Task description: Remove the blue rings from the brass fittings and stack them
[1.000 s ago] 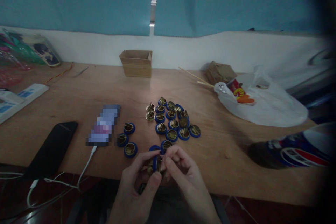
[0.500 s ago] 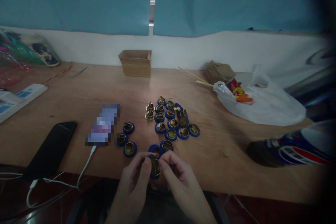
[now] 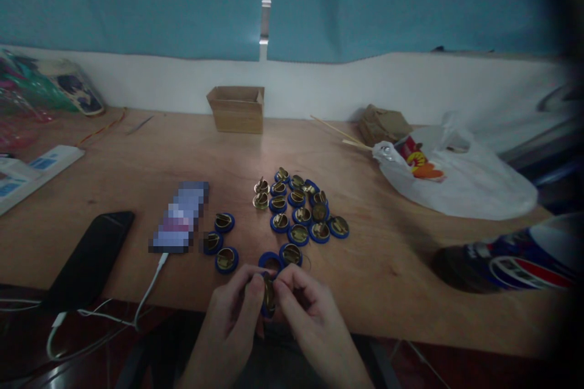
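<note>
At the table's near edge my left hand point(image 3: 235, 310) and my right hand point(image 3: 303, 310) meet, fingers pinched round one small blue-rimmed disc with a brass insert point(image 3: 267, 298), held on edge between them. Just beyond my fingers lie an empty blue ring point(image 3: 270, 261) and another filled disc point(image 3: 291, 254). A cluster of several more blue and brass discs point(image 3: 298, 206) sits farther in, and three others point(image 3: 219, 240) lie to the left beside a phone with a lit screen point(image 3: 181, 216).
A black phone point(image 3: 93, 258) and white cables point(image 3: 150, 282) lie at the left front. A small cardboard box point(image 3: 237, 108) stands at the back, a white plastic bag point(image 3: 456, 176) to the right, a cola bottle point(image 3: 511, 258) on its side at the right front.
Both hands have drawn slightly toward me and lower, and the disc between them has turned on edge. Nothing on the table has moved.
</note>
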The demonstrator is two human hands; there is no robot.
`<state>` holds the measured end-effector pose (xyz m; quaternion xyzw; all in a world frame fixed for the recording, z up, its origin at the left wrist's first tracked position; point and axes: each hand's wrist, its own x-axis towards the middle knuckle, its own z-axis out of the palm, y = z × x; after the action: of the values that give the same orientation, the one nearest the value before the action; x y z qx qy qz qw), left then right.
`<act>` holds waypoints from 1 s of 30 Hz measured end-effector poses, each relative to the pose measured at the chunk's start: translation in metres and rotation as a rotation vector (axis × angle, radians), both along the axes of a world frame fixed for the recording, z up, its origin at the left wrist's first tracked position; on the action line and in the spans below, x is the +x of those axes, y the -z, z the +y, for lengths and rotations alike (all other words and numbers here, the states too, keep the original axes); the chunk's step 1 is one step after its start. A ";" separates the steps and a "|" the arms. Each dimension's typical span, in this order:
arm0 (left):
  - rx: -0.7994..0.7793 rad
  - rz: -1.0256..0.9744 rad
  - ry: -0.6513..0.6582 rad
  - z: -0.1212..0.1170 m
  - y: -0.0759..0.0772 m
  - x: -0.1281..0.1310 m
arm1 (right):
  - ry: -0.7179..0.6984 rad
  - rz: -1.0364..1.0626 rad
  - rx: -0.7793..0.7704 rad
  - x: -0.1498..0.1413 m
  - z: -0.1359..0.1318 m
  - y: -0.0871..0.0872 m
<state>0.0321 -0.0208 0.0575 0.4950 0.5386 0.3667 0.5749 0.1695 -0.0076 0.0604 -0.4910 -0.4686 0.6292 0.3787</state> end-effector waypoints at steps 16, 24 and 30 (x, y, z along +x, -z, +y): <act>0.002 -0.023 0.018 0.003 -0.001 0.002 | -0.002 -0.052 0.006 0.001 0.001 0.001; 0.051 0.144 -0.028 0.008 0.001 0.001 | -0.018 -0.077 0.019 0.002 0.002 0.004; 0.070 0.238 -0.028 0.011 0.001 0.002 | -0.003 -0.163 0.069 0.003 0.000 0.006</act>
<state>0.0343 -0.0098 0.0569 0.5471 0.5966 0.3318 0.4844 0.1728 -0.0078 0.0546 -0.5264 -0.5201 0.5713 0.3549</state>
